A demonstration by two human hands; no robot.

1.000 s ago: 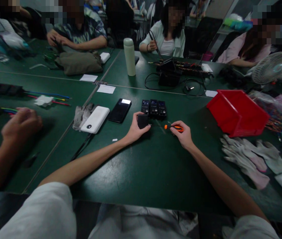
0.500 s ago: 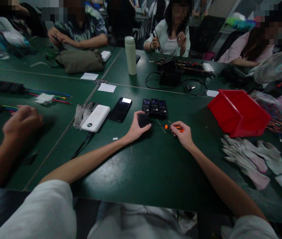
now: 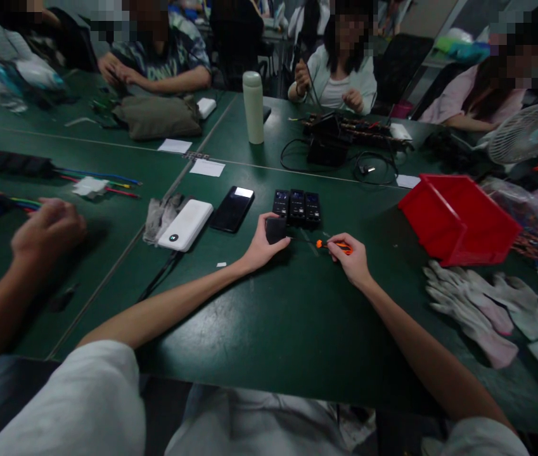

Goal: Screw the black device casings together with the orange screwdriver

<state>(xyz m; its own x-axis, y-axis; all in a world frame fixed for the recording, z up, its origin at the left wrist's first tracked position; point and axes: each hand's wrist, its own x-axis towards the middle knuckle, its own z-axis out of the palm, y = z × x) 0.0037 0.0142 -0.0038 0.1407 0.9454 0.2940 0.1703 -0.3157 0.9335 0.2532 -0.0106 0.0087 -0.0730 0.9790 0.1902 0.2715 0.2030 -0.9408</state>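
My left hand (image 3: 260, 248) grips a small black box-shaped unit (image 3: 275, 230) at the middle of the green table (image 3: 240, 342). Between the fingers of my right hand (image 3: 353, 261) is a screwdriver (image 3: 343, 247) with an orange and black handle. Its thin shaft points left, toward the side of the black unit near my left thumb; whether the tip touches it I cannot tell. Just beyond the unit stand three black devices (image 3: 297, 206) in a row, with small dark screens. A black phone (image 3: 233, 209) and a white power bank (image 3: 185, 225) lie to the left.
On the right are a red bin (image 3: 459, 221), work gloves (image 3: 473, 310) and a fan (image 3: 528, 134). A pale green bottle (image 3: 253, 107) stands farther back. At far left, a co-worker's hand (image 3: 47, 231) holds coloured wires. Other people sit across the table.
The whole view has shifted slightly right and down. Both my hands keep their hold on the black unit and the screwdriver. Across the table, a person's hands have moved a little.
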